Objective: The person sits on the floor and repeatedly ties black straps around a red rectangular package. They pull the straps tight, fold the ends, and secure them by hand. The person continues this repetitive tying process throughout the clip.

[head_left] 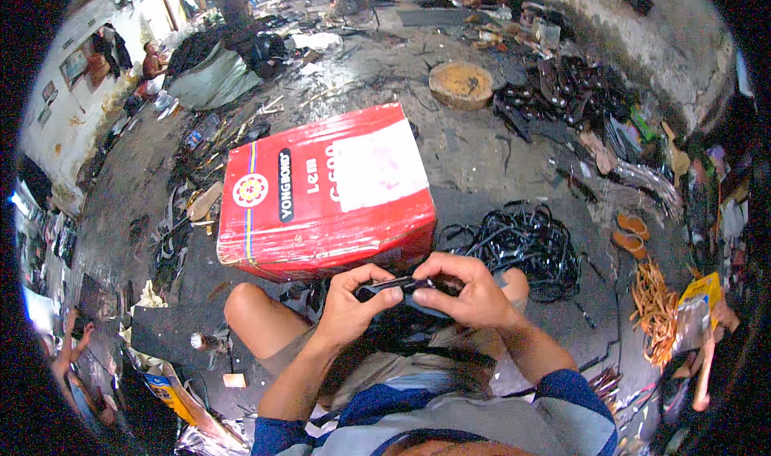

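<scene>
A slim black strip (404,283) is held above the lap, just off the near edge of the red box. Its long axis runs left to right across the body, close to level, one end toward each hand; which end is the front cannot be told, since the fingers cover much of it. The left hand (352,307) pinches the strip's left part, thumb below and pointing right, forefinger bent over the top. The right hand (466,291) mirrors it, thumb pointing left, knuckles raised, fingers curled round the right part. Both forearms rise from the lower edge and slant inward, bringing the thumb tips close together. Beneath the hands, dark material (405,327) lies between the bent knees.

Beyond, the red box (305,175) sits on the grey floor (498,163), its near right corner close to the right hand. A white sheet (384,167) covers the right part of its top. To the right of that corner, a tangle of glossy black strips (530,251) lies on the floor, with a bundle of brown strips (654,303) and a pair of sandals (632,235) farther right. Past the box's far right corner lies a round wooden block (461,85).
</scene>
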